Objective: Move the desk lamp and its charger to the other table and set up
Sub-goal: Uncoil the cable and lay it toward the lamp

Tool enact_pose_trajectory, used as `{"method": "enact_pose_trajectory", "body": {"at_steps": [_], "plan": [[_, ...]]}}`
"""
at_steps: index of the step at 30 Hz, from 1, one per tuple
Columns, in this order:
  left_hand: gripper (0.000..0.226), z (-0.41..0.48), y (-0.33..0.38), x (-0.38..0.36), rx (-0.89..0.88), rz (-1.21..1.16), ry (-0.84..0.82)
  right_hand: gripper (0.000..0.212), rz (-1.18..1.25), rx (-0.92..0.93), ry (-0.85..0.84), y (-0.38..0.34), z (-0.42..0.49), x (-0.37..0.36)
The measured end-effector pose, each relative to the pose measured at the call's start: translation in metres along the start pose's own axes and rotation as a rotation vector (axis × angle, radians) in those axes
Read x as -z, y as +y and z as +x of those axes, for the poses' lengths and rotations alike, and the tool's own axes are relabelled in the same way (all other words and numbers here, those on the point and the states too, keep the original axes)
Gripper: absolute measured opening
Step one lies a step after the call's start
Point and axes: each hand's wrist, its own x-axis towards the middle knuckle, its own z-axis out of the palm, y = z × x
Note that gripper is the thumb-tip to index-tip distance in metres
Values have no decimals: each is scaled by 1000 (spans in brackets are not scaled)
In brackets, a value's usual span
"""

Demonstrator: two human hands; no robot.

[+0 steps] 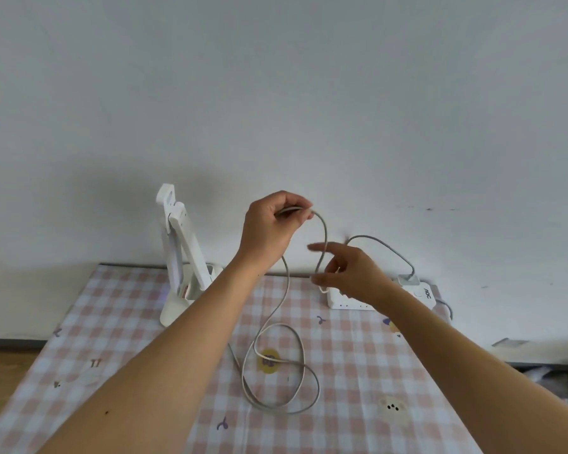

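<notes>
I'm pinching the grey charger cable [287,283] in my raised left hand [271,224] while my right hand [348,276] is gripping it lower; its slack is looping on the checked tablecloth [138,339], the folded desk lamp [181,253] standing behind my left arm

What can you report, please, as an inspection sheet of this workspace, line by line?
Surface: table against the wall, covered by a pink and white checked cloth with small cartoon prints.
Job's things: white desk lamp, folded, standing at the back left; white charger plugged into the power strip at the back right.
Clutter: nothing seen.
Hands: left hand raised, pinching the cable; right hand lower, fingers around the same cable.
Cables: grey cable runs from the charger through both hands, then lies in loose loops on the cloth.
Surroundings: plain white wall; wooden floor at left.
</notes>
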Motion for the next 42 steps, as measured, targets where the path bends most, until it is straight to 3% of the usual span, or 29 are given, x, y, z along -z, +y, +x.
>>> {"method": "enact_pose_trajectory", "body": {"at_steps": [2,3,11,20,24,32,35,38,42], "plan": [[22,4,5,-4,1,0,-25,9,17,-24,-36,-7,2,3],[22,5,6,-6,8,4,-38,5,25,-39,8,-8,3,5],[8,-1,-15,-6,125,222,-105,17,313,-98,623,-3,2,52],[4,-7,-37,-46,17,486,-331,22,214,-176,886,43,-2,92],[9,0,-53,-65,54,545,-353,25,117,-218,886,61,8,100],[19,6,-85,-104,126,566,-174,25,-25,-367,830,107,12,98],[21,2,-96,-112,21,618,-74,28,-95,-391,776,117,20,96],[32,0,-104,-110,-98,619,10,32,-335,-378,664,120,26,90],[47,0,-114,-103,-195,755,-113,35,-661,-283,440,119,32,85]]}}
